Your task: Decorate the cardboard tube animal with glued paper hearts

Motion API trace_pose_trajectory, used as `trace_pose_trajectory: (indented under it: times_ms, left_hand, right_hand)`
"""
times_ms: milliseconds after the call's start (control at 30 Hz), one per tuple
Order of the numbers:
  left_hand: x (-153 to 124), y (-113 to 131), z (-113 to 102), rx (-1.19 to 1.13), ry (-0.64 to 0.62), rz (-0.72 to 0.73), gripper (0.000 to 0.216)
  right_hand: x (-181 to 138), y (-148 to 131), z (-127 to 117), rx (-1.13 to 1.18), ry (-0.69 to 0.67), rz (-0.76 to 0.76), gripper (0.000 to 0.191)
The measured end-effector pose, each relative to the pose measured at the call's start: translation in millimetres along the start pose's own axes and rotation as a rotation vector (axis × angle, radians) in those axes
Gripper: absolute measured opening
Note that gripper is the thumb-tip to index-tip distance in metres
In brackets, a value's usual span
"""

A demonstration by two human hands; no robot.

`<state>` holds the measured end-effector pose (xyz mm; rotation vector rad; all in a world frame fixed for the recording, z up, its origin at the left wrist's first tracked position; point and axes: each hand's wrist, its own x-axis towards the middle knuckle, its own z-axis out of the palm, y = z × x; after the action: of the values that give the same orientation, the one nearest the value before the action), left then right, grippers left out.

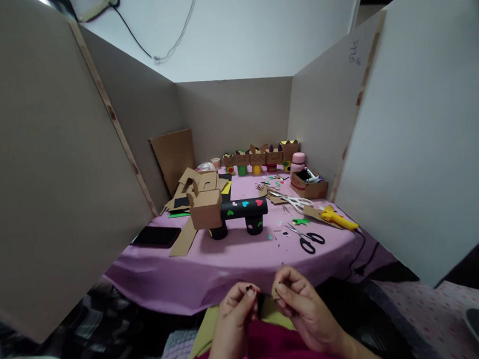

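Observation:
Both of my hands are close together above my lap, just off the table's front edge. My left hand (234, 314) is closed in a pinch, with a tiny dark and red bit at its fingertips, too small to name. Thumb and fingers of my right hand (301, 305) are pressed together too; what they hold, if anything, is hidden. Beyond them on the table stands a cardboard animal figure with a box head (206, 209), a black tube body (243, 207) dotted with coloured hearts, and black cup-like legs (254, 225). Neither hand touches it.
Black-handled scissors (306, 239), white scissors (292, 199) and a yellow glue gun (338, 216) with its cord lie right. A phone (156, 236) and cardboard pieces (198, 182) lie left. Several small box-headed figures (258, 159), a pink bottle (298, 161) and a cardboard box (309, 188) stand behind.

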<state>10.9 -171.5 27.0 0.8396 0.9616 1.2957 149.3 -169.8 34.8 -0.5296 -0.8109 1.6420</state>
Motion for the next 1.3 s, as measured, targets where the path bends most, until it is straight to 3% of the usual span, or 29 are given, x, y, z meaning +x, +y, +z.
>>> trace_pose_trajectory:
  times_ms: [200,267,400,533,667,767,867,967,1167,1300]
  left_hand:
    - [-5.1,5.4,-7.3,0.677,-0.108,0.348,0.024]
    - [-4.2,7.0,-12.2,0.743,-0.038,0.401,0.021]
    - [-1.0,11.2,-21.1,0.565,0.203,0.371,0.023]
    - [-1.5,15.4,-13.8,0.487,0.011,0.278,0.027]
    - [-3.4,16.0,-3.8,0.493,-0.074,0.221,0.030]
    - [-4.4,14.5,-4.2,0.516,-0.121,0.228,0.029]
    - [-3.8,13.7,-6.3,0.459,-0.127,0.178,0.030]
    - [-2.1,13.6,-6.4,0.372,-0.152,0.089,0.033]
    - [-2.8,11.3,-6.3,0.422,-0.158,0.135,0.034]
    - [-3.0,11.5,-5.7,0.345,-0.167,0.070,0.036]
  right_hand:
    - [-0.3,-3.0,-3.1,-0.096,-0.026,0.017,0.021]
    - [0.1,-6.8,-5.9,-0.106,0.000,0.014,0.021]
    - [2.3,-22.0,-15.9,-0.065,0.170,-0.091,0.023]
    - [4.2,-25.0,-15.5,-0.308,0.141,-0.036,0.022]
    - [4.1,-12.3,-5.5,-0.700,-0.054,-0.161,0.034]
    - [2.6,-5.7,-1.8,-0.885,-0.164,-0.172,0.021]
    - [1.2,-3.7,-2.3,-0.863,-0.119,-0.112,0.030]
    - [1.2,-3.1,-4.2,-0.831,-0.110,-0.077,0.028]
    - [1.9,-4.0,-3.3,-0.850,-0.114,-0.115,0.030]
    - [1.5,-3.2,-3.2,-0.764,-0.092,-0.091,0.033]
